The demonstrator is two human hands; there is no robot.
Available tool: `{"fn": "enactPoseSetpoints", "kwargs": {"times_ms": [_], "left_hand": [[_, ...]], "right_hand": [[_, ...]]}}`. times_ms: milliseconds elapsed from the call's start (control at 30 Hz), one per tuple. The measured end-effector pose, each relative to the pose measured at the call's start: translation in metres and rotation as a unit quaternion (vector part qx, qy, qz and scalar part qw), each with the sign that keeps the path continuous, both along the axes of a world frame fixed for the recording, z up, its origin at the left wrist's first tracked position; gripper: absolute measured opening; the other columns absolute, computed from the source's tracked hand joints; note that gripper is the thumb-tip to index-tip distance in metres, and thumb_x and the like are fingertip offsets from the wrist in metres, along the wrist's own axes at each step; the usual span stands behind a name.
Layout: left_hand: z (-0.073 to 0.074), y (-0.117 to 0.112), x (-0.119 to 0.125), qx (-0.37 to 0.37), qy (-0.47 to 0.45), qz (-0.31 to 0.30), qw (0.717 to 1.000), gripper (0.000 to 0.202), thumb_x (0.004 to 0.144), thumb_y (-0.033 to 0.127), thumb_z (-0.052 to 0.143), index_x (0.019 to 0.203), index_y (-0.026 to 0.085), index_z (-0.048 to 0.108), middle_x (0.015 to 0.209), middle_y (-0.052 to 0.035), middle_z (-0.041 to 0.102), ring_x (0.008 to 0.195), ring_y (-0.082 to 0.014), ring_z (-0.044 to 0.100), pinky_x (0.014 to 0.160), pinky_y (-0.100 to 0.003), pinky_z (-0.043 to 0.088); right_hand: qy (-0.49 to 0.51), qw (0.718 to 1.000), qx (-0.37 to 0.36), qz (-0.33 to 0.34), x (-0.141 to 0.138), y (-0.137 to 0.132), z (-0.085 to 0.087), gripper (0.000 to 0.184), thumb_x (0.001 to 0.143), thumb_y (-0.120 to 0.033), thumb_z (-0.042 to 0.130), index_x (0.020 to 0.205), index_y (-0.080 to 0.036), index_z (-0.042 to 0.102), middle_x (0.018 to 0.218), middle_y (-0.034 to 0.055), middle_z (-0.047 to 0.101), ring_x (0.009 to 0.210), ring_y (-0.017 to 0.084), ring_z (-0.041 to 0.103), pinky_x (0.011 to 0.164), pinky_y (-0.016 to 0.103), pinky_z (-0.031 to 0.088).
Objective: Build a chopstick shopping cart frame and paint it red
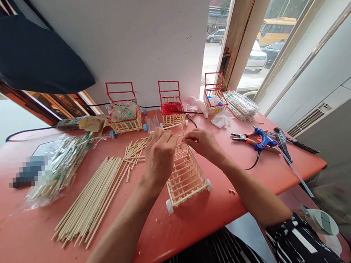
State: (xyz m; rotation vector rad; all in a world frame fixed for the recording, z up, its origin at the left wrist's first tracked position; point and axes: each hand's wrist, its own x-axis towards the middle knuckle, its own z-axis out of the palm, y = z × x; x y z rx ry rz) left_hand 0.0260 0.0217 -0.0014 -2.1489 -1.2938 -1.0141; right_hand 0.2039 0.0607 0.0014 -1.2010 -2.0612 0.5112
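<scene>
1. Surface: a red-orange table [217, 216] with a smooth, slightly glossy top. Small crumbs lie near the near edge.
2. Room: a plain pale wall [145, 41] stands at the far side. A window [217, 36] at far right looks onto parked vehicles. A dark cloth [32, 57] hangs at far left.
3. Workpiece: a wooden cart [187, 172] sits at the middle of the table, between the hands, with white wheels [169, 206] at its near end.
4. Left hand [160, 154]: fingers curled at the cart's far-end handle [173, 126]; what they hold cannot be told.
5. Right hand [205, 143]: thumb and fingertips pinched together on the handle's right upright.
6. Obstruction: the left hand covers the cart's far left corner.
7. Surroundings: carts with red handles [173, 119] stand along the far side. Pliers [239, 137] and a blue glue gun [265, 139] lie at right.
8. Materials: long sticks [92, 197], round and straight, lie left of the cart, with short sticks [134, 150] beyond. Shiny clear film wraps a pack of sticks [66, 163] farther left.
</scene>
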Motion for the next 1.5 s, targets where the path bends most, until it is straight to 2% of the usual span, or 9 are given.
{"fn": "enactPoseSetpoints", "kwargs": {"times_ms": [267, 500, 733, 1133, 1500], "left_hand": [[0.0034, -0.0013, -0.0033, 0.042, 0.028, 0.016, 0.999, 0.021, 0.101, 0.017, 0.06, 0.091, 0.016, 0.078, 0.084, -0.0084, 0.075, 0.083, -0.0278, 0.056, 0.074, -0.04, 0.045], [0.0039, -0.0025, -0.0031, 0.06, 0.031, 0.014, 0.998, 0.021, 0.101, 0.015, 0.058, 0.094, 0.015, 0.078, 0.085, -0.0086, 0.075, 0.083, -0.028, 0.056, 0.074, -0.039, 0.045], [0.0003, -0.0016, -0.0027, 0.054, 0.025, 0.009, 0.998, 0.025, 0.103, 0.016, 0.054, 0.093, 0.016, 0.077, 0.085, -0.0092, 0.074, 0.083, -0.0278, 0.056, 0.074, -0.04, 0.046], [-0.0017, -0.0018, -0.0038, 0.0, -0.008, -0.001, 1.0, 0.029, 0.103, 0.017, 0.05, 0.092, 0.021, 0.077, 0.085, -0.0091, 0.071, 0.085, -0.0286, 0.057, 0.077, -0.042, 0.044], [0.0003, -0.0032, -0.0032, 0.019, 0.025, 0.014, 0.999, 0.027, 0.103, 0.015, 0.051, 0.091, 0.019, 0.075, 0.087, -0.0093, 0.073, 0.085, -0.0278, 0.057, 0.076, -0.04, 0.044]], "right_hand": [[0.003, 1.0, 0.005, 0.003, 0.0013, 0.0037, -0.0052, 0.014, 0.092, -0.017, 0.072, 0.079, -0.017, 0.079, 0.075, 0.0001, 0.067, 0.069, 0.011, 0.056, 0.07, 0.024, 0.041], [-0.001, 1.0, 0.007, 0.003, 0.0018, 0.0039, -0.0059, 0.015, 0.093, -0.017, 0.072, 0.08, -0.017, 0.078, 0.076, 0.0003, 0.067, 0.07, 0.011, 0.056, 0.07, 0.024, 0.041], [-0.01, 1.0, -0.001, 0.003, 0.0003, 0.0027, -0.0037, 0.016, 0.093, -0.017, 0.071, 0.079, -0.017, 0.078, 0.076, 0.0, 0.068, 0.07, 0.011, 0.057, 0.07, 0.024, 0.041], [-0.031, 0.999, -0.008, 0.002, -0.0004, 0.0004, -0.0002, 0.017, 0.094, -0.018, 0.069, 0.08, -0.017, 0.077, 0.077, 0.0014, 0.068, 0.072, 0.012, 0.057, 0.072, 0.025, 0.04], [-0.034, 0.999, 0.006, 0.009, 0.0002, 0.0002, -0.0017, 0.019, 0.095, -0.018, 0.069, 0.077, -0.016, 0.075, 0.075, 0.0006, 0.066, 0.071, 0.013, 0.054, 0.07, 0.025, 0.037]]}}
